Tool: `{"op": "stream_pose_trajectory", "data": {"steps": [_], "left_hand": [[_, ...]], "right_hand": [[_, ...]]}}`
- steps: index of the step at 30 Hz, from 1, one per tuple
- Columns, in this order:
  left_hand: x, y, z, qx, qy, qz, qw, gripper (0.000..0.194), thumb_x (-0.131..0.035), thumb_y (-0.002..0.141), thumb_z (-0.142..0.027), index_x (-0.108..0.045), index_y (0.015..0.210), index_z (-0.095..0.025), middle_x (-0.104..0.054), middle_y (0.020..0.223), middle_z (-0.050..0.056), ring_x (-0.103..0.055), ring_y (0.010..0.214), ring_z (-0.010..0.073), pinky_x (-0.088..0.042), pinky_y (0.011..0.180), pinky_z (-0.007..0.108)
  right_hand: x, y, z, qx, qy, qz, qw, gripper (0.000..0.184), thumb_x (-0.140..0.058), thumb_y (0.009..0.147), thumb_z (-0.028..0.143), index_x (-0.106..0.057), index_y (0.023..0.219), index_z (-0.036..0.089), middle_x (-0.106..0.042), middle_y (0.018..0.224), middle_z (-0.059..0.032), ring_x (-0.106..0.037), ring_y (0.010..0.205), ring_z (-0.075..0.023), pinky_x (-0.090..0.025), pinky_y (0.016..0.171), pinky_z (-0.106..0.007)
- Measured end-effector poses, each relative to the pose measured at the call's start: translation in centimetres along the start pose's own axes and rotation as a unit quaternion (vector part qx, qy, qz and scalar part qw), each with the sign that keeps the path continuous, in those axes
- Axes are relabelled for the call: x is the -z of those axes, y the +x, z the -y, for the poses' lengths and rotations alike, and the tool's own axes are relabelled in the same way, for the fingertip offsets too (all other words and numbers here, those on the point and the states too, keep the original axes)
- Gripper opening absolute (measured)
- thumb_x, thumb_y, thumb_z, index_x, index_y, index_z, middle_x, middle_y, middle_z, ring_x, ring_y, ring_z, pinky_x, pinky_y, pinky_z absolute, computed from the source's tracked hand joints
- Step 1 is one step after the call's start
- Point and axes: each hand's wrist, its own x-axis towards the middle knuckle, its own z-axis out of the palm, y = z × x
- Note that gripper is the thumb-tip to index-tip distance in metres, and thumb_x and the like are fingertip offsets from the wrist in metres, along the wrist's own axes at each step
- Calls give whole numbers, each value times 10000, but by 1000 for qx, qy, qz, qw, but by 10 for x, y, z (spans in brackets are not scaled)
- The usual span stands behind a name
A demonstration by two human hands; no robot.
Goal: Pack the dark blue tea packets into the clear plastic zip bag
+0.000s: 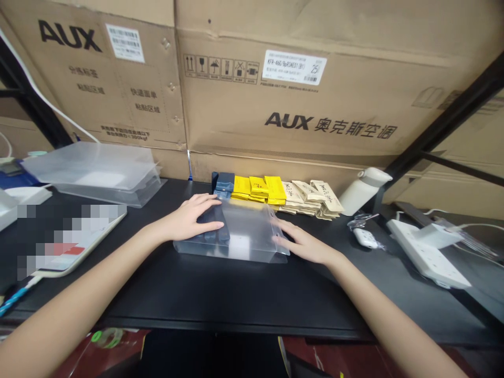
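Note:
A clear plastic box (252, 231) lies on the black table in front of me. Dark packets (214, 220) show at its left end, seemingly under the clear plastic. Over that end rests my left hand (192, 215), its fingers stretched out and its thumb lying apart from them. My right hand (303, 242) is at the box's right end, fingers spread and touching the plastic flap; their tips are blurred. Just behind the box is a row of packets: dark blue ones (225, 184), yellow ones (274, 190) and beige ones with handwriting (328, 198).
More clear plastic boxes (98, 168) are stacked at the left, behind a phone or tablet (84, 241). To the right are a white bottle (362, 191), a small white case (365, 238) and a power strip (429, 254). Large cardboard cartons (252, 131) form the back.

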Motion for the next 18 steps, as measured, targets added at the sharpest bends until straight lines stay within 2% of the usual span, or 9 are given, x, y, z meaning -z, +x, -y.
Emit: {"op": "stream_pose_trajectory", "data": {"steps": [6, 13, 18], "left_hand": [[-1, 1, 1, -7, -11, -16, 1000, 685, -478, 851, -695, -503, 1339, -215, -403, 1504, 149, -294, 1419, 326, -288, 1121, 565], [-2, 1, 5, -24, -36, -39, 998, 591, -508, 871, -633, -531, 1286, -214, -457, 1460, 138, -338, 1395, 304, -303, 1129, 527], [-4, 2, 7, -33, -71, -79, 994, 477, -487, 905, -569, -547, 1237, -232, -535, 1379, 106, -438, 1324, 278, -327, 1125, 495]], "right_hand": [[-9, 3, -7, -10, 17, -14, 1000, 597, -492, 930, 550, -427, 1460, 282, -393, 1531, -51, -343, 1420, -324, -241, 1170, -587], [-12, 9, 6, 15, 64, -25, 998, 663, -463, 970, 475, -185, 1546, 301, -116, 1615, -11, -126, 1487, -270, -111, 1200, -547], [-17, 12, 8, 26, 77, -17, 997, 808, -581, 905, 484, -140, 1554, 296, -150, 1614, -67, -169, 1478, -304, -155, 1178, -583]]}}
